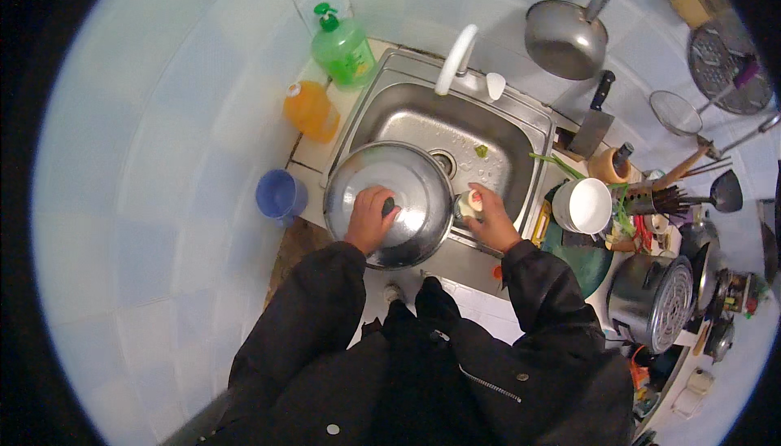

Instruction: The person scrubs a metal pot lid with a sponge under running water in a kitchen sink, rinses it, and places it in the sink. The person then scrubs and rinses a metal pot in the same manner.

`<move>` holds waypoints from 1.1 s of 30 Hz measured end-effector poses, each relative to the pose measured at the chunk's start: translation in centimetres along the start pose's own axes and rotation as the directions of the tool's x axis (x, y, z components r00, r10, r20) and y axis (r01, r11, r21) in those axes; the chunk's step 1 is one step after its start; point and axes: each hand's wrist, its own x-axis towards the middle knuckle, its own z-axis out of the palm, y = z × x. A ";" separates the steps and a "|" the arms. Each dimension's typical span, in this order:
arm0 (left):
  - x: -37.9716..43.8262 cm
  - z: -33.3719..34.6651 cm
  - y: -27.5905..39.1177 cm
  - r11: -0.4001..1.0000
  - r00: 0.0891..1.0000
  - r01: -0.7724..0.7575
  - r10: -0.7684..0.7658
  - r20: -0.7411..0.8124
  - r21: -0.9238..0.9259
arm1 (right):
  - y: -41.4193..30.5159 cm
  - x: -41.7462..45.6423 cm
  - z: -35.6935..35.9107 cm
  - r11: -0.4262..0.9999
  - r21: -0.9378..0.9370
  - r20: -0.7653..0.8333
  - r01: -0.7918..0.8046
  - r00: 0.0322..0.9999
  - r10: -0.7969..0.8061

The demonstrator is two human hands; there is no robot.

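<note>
My left hand (370,217) grips the black knob (388,206) of a round metal pot lid (398,165). The lid is tilted over the front left of a stainless-steel sink (403,104) and covers part of its basin. Close by its right edge, my right hand (493,220) has its thumb and fingers around a small pale object (471,204) with a red mark, perhaps a jar; the hand hides much of it. Behind the hands, the drain (443,162) and a green leaf scrap (481,151) show on the wet basin floor.
A white faucet (454,65) arches over the sink. To the left stand a green pump bottle (345,52), an orange bottle (311,112) and a blue cup (279,193). On the right are white bowls (583,205), a cleaver (590,132) and a large steel pot (637,296).
</note>
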 end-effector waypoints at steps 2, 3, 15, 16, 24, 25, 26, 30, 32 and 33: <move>0.8 0.1 0.8 0.999 0.997 -0.046 0.047 0.060 -0.012 | 0.0 -0.1 -1.2 0.997 0.042 -0.090 -0.069 0.993 0.072; 1.4 0.1 1.1 0.995 0.990 -0.101 0.103 0.096 -0.025 | 0.1 -0.3 -1.7 0.995 0.072 -0.149 -0.066 0.986 0.076; 6.3 -1.6 3.2 0.912 0.832 -0.379 0.410 0.374 -0.157 | 0.6 -2.5 -2.4 0.981 0.164 -0.284 -0.104 0.947 0.148; 6.0 -1.5 3.2 0.920 0.827 -0.356 0.392 0.404 -0.164 | 0.4 -2.4 -2.3 0.976 0.182 -0.274 -0.122 0.947 0.169; 4.1 -0.7 2.0 0.908 0.787 -0.366 0.418 0.454 -0.202 | -2.1 -1.6 -0.6 0.978 0.199 -0.252 -0.053 0.962 0.103; 3.9 -0.7 2.0 0.908 0.796 -0.372 0.419 0.437 -0.193 | -2.5 -1.6 -0.2 0.986 0.163 -0.246 -0.042 0.966 0.082; 3.5 -0.6 2.1 0.913 0.807 -0.369 0.407 0.427 -0.173 | -2.8 -1.7 0.2 0.989 0.145 -0.234 -0.018 0.971 0.052; 1.1 0.4 3.2 0.990 0.985 -0.121 0.128 0.118 -0.066 | -4.2 -1.6 1.4 0.992 0.059 -0.135 0.111 0.985 -0.103; 0.2 1.3 3.5 0.994 1.000 -0.008 0.007 -0.014 -0.107 | -4.7 -0.8 1.8 0.986 0.076 -0.115 0.146 0.984 -0.137; -0.2 1.7 3.5 0.999 0.999 -0.006 0.004 -0.033 -0.052 | -5.0 -0.2 2.0 0.987 0.088 -0.084 0.138 0.988 -0.130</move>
